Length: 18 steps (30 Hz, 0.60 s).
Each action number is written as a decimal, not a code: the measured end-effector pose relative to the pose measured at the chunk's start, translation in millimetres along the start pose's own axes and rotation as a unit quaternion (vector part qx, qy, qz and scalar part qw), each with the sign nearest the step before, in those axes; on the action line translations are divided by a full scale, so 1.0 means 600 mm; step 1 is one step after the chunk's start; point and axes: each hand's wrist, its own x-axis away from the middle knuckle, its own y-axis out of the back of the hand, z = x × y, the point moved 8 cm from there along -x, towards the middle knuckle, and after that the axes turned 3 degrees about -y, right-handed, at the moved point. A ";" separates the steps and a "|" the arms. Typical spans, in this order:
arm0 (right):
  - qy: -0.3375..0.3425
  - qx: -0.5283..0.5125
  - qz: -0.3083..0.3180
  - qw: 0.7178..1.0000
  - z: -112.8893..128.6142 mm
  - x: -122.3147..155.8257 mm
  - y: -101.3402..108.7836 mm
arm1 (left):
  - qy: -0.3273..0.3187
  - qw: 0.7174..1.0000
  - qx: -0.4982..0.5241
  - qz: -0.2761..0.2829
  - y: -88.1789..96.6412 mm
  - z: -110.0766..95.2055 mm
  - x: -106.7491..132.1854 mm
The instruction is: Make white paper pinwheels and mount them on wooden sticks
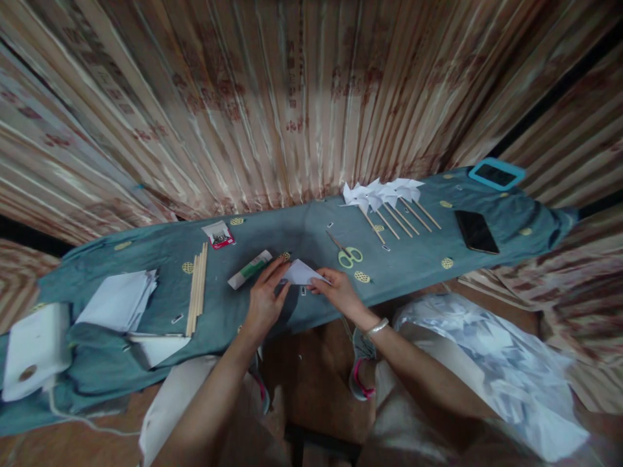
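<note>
A white sheet of paper folded into a triangle [300, 273] is held just above the cloth-covered table, between my two hands. The fingers of my left hand [265, 295] press on its left corner. My right hand [339, 292] pinches the right corner between thumb and fingers. Left of the paper lies a green and white tube [250, 268], close to my left fingertips. Scissors with light green handles [349, 257] rest beyond my right hand. Finished paper pinwheels [382, 193] on wooden sticks lie in a row at the back.
On the left are several wooden sticks [197, 288], stacked white paper [118, 299], a small red and white packet [219, 235] and a white device [36, 350] with a cable. A dark phone [476, 231] and a blue-framed object [497, 173] lie right. A plastic bag of paper pieces [506, 363] sits at lower right.
</note>
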 end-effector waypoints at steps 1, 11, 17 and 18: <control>-0.003 -0.001 0.000 1.000 -0.002 0.000 0.000 | -0.007 1.000 -0.006 0.000 0.000 -0.003 0.000; -0.034 -0.021 -0.008 0.999 -0.010 -0.004 0.000 | -0.021 0.999 -0.043 0.021 -0.017 -0.012 -0.018; -0.027 0.001 -0.007 1.000 -0.007 -0.003 -0.003 | -0.017 0.998 -0.060 -0.008 0.003 -0.022 -0.031; -0.024 0.008 -0.007 1.000 -0.007 -0.002 -0.004 | -0.010 0.998 -0.061 -0.010 0.005 -0.020 -0.034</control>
